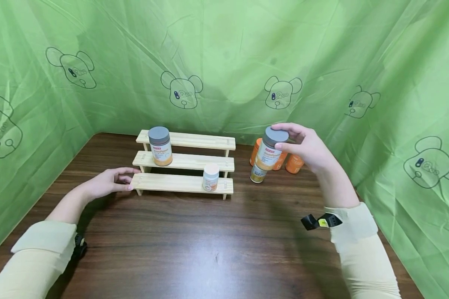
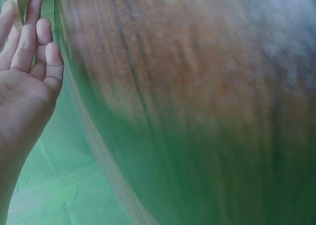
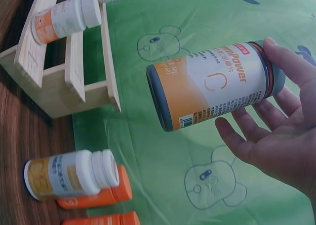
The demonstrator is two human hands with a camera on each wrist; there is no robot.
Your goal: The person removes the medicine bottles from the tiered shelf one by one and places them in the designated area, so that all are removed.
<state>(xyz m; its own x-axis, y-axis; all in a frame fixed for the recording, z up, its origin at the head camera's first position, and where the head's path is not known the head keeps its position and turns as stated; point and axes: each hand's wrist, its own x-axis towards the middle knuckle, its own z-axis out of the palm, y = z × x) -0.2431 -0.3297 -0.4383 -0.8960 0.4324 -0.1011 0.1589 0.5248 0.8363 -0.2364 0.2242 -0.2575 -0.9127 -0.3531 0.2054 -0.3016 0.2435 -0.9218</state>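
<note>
Aloft, the right hand [image 1: 306, 146] grips a cylindrical jar [image 1: 268, 154]; the relaxed left hand [image 1: 105, 182] touches stepped wooden shelving [image 1: 176, 182].

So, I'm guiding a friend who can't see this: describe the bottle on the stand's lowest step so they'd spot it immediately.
On the dark wooden table, find the pale three-step stand. The small white bottle stands near the right end of its lowest step in the head view. Unlike the larger grey-lidded jar on the middle step, its lid is white.
</note>
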